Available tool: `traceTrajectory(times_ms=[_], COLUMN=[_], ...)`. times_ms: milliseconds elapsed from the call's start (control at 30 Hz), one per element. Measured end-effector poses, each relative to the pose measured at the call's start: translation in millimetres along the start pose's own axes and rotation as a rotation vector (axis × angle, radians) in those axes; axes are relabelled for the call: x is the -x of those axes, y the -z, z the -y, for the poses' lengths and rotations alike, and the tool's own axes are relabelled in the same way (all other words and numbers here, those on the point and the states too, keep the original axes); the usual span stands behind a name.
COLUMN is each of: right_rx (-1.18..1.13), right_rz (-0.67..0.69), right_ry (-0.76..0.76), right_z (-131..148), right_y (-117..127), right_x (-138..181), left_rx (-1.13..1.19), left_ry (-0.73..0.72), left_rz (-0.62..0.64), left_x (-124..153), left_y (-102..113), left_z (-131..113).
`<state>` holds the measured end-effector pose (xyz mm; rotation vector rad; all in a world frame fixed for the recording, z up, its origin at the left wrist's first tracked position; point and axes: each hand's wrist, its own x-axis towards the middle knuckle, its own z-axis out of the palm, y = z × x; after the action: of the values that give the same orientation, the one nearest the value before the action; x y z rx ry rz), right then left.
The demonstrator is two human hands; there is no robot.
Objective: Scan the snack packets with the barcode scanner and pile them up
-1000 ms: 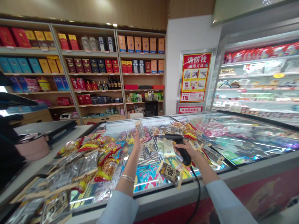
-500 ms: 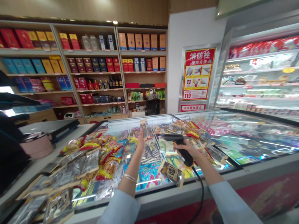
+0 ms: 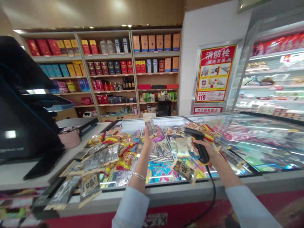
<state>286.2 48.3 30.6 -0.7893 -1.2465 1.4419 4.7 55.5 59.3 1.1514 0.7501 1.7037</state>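
My left hand [image 3: 147, 139] is closed on a small snack packet [image 3: 150, 126], held up over the glass-topped freezer [image 3: 163, 187]. My right hand [image 3: 206, 148] grips a black handheld barcode scanner [image 3: 201, 147] by its handle, its head pointing left toward the packet. From the handle a black cable [image 3: 213, 186] hangs down over the freezer's front. Below the scanner, a dark snack packet with a beige label [image 3: 183, 170] lies on the glass. To the left are piled grey snack packets [image 3: 99, 158] and red-and-yellow snack bags [image 3: 127, 160].
A dark monitor or till [image 3: 23, 126] stands at the left on the counter, beside a pink container [image 3: 69, 138]. Shelves of boxed goods [image 3: 114, 68] line the back wall. A red fire-hydrant poster [image 3: 215, 74] and an open chiller [image 3: 273, 85] are at the right.
The view has swung left, so more of the till shows. My left hand still holds the snack packet and my right hand the scanner; both have kept much the same pose.
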Motion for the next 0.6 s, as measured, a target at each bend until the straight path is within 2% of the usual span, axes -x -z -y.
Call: traceTrajectory(times_ms=[100,167,267,333,467,533,600], right_rx=[-0.075,-0.108,-0.175,-0.237,-0.331,-0.392,-0.431], right_rz=[0.016,0.033,0.101,0.139,0.148,0.135,0.164], right_ry=[-0.003,0.022,0.069,0.086,0.015,-0.059,-0.121], right_z=[12.7,18.4,18.6,11.6,-19.6,-40.4,-60.9], right_y=[-18.0,-39.6,-83.1,-114.3,-168.9,-190.1,-206.7], right_x=[6.6,7.7,2.0,-6.5,-29.4,-39.5,-46.2], left_rx=[-0.115,-0.269,-0.640,-0.941,-1.427,-1.562,-1.645], left_ry=[-0.129,-0.191,-0.224,-0.160,0.084,0.135,0.153], left_rz=[-0.037,-0.106,-0.294,-0.436,-0.586,-0.631,-0.622], left_x=[11.9,16.8,20.8,22.1,21.0,18.8,16.2], left_y=[23.8,49.3,98.4,132.8,189.4,209.3,225.0], left_z=[-44.5,-75.5,-116.8,-138.0,-160.3,-160.5,-154.4])
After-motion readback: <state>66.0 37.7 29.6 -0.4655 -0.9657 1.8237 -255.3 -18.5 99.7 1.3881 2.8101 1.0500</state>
